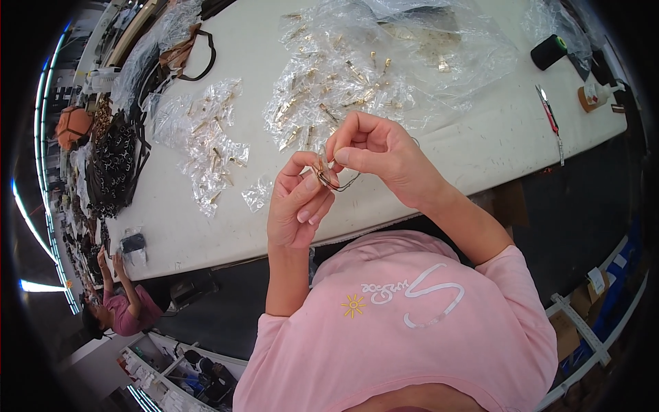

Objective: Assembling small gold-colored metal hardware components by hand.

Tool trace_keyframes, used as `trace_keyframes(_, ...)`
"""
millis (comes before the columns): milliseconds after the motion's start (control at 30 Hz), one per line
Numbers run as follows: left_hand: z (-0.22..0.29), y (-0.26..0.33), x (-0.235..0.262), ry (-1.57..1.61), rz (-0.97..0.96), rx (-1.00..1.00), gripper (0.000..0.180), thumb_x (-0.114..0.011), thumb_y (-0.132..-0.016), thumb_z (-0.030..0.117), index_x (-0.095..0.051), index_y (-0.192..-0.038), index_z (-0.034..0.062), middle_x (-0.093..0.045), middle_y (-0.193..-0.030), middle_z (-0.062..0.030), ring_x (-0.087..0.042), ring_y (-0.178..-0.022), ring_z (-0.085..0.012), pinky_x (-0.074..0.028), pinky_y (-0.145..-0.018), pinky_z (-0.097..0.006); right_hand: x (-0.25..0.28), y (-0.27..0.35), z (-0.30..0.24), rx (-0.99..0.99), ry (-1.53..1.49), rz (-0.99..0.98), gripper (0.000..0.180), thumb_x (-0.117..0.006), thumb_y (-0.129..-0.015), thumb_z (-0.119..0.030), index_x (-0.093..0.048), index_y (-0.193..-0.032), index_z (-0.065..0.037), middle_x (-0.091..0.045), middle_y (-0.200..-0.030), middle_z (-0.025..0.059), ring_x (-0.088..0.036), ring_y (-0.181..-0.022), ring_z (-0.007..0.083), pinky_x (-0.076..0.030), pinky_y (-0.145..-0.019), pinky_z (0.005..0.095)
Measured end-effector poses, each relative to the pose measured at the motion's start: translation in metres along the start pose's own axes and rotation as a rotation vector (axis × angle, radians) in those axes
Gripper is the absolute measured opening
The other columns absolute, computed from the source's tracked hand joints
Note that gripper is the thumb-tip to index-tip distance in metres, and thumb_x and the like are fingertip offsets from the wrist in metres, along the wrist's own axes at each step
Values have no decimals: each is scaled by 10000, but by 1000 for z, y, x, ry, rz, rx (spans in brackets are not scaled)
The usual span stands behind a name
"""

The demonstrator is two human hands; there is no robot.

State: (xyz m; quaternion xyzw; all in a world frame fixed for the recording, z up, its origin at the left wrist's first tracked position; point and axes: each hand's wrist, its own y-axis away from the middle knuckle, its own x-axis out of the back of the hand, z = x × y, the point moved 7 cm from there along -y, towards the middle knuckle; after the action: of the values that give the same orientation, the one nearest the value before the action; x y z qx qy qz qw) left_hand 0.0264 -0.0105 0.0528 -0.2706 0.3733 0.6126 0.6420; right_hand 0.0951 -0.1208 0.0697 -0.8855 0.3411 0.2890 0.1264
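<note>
Both hands meet above the near part of the table, close to my body. My left hand (300,206) is closed, with thumb and forefinger pinching a thin dark looped cord (351,184) that has a brownish or gold part near the fingertips. My right hand (384,154) pinches at the same spot, thumb against forefinger. What sits between its fingertips is too small to make out. Just beyond the hands lies a large pile of small clear plastic bags (309,89) with gold-coloured metal pieces. A smaller heap of similar bags (209,147) spreads to the left.
On the right of the pale table (480,147) are red-handled snips (550,117), a black thread spool (548,52) and a small bottle (596,96). Dark straps (113,161) are heaped at the left edge. Another person (130,305) works at the far left.
</note>
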Motion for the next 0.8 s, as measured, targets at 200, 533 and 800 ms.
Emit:
trace_keyframes(200, 4, 0, 2, -19, 30, -58, 132, -554, -956, 34, -493, -1069, 8, -658, -934, -179, -379, -399, 27, -325, -364, -126, 1, -1, 11, -95, -231, 126, 80, -630, -900, -76, -581, -928, -19, -670, -921, 81, -625, -863, 121, -492, -869, 287)
trace_keyframes(533, 5, 2, 6, -122, 89, -93, 128, -582, -939, 27, -541, -1060, 24, -697, -904, -195, -414, -429, -21, -336, -382, -163, -1, -5, 12, -59, -145, 106, 74, -615, -922, -100, -547, -906, -74, -649, -905, 49, -603, -862, 108, -478, -849, 268)
trace_keyframes(800, 2, 2, 17, 212, 37, -77, 155, -470, -1011, 48, -488, -1155, -7, -640, -1015, -185, -451, -467, 8, -363, -404, -135, -8, -7, 13, -50, -128, 88, 91, -656, -913, -79, -599, -979, -51, -663, -947, 41, -609, -897, 109, -479, -872, 274)
